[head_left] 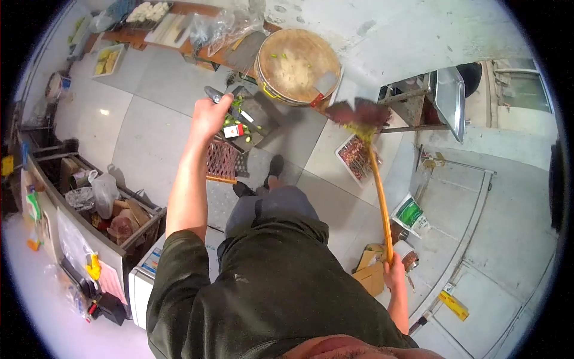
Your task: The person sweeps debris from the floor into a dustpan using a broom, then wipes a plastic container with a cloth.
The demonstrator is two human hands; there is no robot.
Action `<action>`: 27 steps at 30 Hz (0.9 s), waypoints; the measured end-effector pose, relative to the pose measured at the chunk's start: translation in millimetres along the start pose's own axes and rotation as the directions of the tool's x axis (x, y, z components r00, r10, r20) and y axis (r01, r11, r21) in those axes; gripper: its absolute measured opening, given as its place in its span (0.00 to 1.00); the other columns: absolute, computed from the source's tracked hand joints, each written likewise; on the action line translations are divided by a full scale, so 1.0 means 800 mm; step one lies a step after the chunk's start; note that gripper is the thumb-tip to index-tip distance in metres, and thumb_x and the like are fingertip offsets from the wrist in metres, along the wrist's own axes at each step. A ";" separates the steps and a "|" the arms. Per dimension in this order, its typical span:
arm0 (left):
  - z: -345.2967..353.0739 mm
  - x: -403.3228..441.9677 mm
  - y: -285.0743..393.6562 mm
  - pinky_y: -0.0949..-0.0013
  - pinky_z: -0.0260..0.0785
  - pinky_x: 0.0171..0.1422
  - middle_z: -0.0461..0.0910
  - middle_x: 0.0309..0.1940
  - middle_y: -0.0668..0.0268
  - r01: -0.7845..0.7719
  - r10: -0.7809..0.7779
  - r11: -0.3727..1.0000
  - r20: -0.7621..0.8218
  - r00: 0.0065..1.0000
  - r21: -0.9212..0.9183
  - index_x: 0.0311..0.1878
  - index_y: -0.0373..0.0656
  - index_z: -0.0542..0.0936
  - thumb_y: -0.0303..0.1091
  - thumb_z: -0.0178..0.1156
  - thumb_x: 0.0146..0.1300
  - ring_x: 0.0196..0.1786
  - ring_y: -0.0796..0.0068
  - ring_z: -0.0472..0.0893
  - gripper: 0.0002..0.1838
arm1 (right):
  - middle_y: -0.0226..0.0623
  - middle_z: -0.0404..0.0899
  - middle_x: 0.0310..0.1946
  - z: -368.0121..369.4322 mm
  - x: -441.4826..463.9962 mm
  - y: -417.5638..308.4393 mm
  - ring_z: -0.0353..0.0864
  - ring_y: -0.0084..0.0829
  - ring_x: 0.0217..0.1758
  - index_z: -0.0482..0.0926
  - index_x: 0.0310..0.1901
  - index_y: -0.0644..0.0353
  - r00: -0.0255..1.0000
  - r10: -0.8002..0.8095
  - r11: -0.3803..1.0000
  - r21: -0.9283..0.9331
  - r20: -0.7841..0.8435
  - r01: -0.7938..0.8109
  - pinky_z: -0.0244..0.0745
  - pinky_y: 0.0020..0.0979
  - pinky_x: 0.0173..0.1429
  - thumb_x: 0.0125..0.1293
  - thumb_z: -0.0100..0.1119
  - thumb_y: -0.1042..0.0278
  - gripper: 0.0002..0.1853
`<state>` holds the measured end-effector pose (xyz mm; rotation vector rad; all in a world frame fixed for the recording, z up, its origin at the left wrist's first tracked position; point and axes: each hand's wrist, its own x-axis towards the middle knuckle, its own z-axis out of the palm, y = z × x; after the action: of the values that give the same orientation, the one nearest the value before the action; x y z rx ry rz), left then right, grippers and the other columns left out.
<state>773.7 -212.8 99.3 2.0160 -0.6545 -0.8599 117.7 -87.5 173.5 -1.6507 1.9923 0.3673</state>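
My left hand [212,118] is closed around the handle of a dark dustpan [261,112], which lies beyond it, low over the floor. In the pan are green vegetable scraps [248,127] and a small red-and-white box [234,130]. My right hand [394,274], low on the right, grips the wooden stick of a broom [381,194]. The broom's dark reddish head [362,116] points away from me, raised and blurred, between the round chopping block and a tray of skewers [356,158].
A thick round chopping block [296,63] carries a cleaver [324,87]. Near my feet stands a low woven stool [221,160]. Left is a cart [143,230] with bags; right, a metal stand [412,107], a green-white sack [410,214] and cardboard [369,276]. A worktable [161,36] runs along the back.
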 end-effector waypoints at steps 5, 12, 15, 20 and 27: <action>0.041 0.042 -0.024 0.63 0.69 0.34 0.76 0.17 0.59 -0.006 0.005 0.998 0.002 1.000 0.065 0.26 0.26 0.78 0.49 0.60 0.54 0.25 0.76 0.75 0.26 | 0.56 0.78 0.39 0.058 0.141 -0.138 0.80 0.52 0.40 0.63 0.62 0.56 0.999 0.027 0.984 0.177 -0.041 -0.020 0.75 0.46 0.43 0.65 0.51 0.66 0.24; 0.047 0.075 -0.002 0.63 0.69 0.34 0.77 0.17 0.58 -0.004 0.009 0.991 -0.039 0.999 0.133 0.26 0.26 0.78 0.49 0.59 0.55 0.25 0.76 0.75 0.27 | 0.60 0.78 0.40 0.114 0.293 -0.327 0.78 0.58 0.47 0.64 0.61 0.59 0.997 -0.063 0.934 0.350 -0.039 0.072 0.72 0.51 0.49 0.67 0.48 0.64 0.22; 0.056 0.096 -0.005 0.64 0.68 0.34 0.77 0.18 0.59 0.013 -0.005 0.989 -0.052 0.999 0.147 0.26 0.26 0.78 0.48 0.59 0.55 0.26 0.77 0.74 0.26 | 0.59 0.79 0.39 0.148 0.331 -0.359 0.78 0.58 0.46 0.64 0.61 0.59 0.991 -0.132 0.948 0.289 -0.032 0.136 0.72 0.50 0.49 0.64 0.50 0.67 0.23; 0.072 0.096 0.004 0.64 0.67 0.33 0.75 0.17 0.62 0.021 -0.019 0.998 -0.037 0.999 0.067 0.26 0.26 0.78 0.47 0.59 0.56 0.26 0.79 0.72 0.25 | 0.59 0.79 0.37 0.168 0.314 -0.376 0.78 0.59 0.44 0.64 0.60 0.60 0.983 -0.183 0.960 0.214 0.006 0.178 0.73 0.51 0.49 0.64 0.51 0.67 0.23; 0.062 0.103 -0.009 0.64 0.69 0.36 0.77 0.17 0.58 0.020 -0.016 0.994 -0.042 0.999 0.111 0.27 0.26 0.79 0.50 0.59 0.56 0.26 0.73 0.76 0.27 | 0.60 0.78 0.40 0.138 0.214 -0.323 0.78 0.58 0.45 0.57 0.66 0.60 0.949 -0.170 0.985 0.010 0.265 0.174 0.73 0.53 0.48 0.65 0.50 0.63 0.29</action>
<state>789.0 -291.2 45.1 2.1372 -0.6755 -0.8058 371.4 -228.7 18.8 -1.6718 1.6405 0.5086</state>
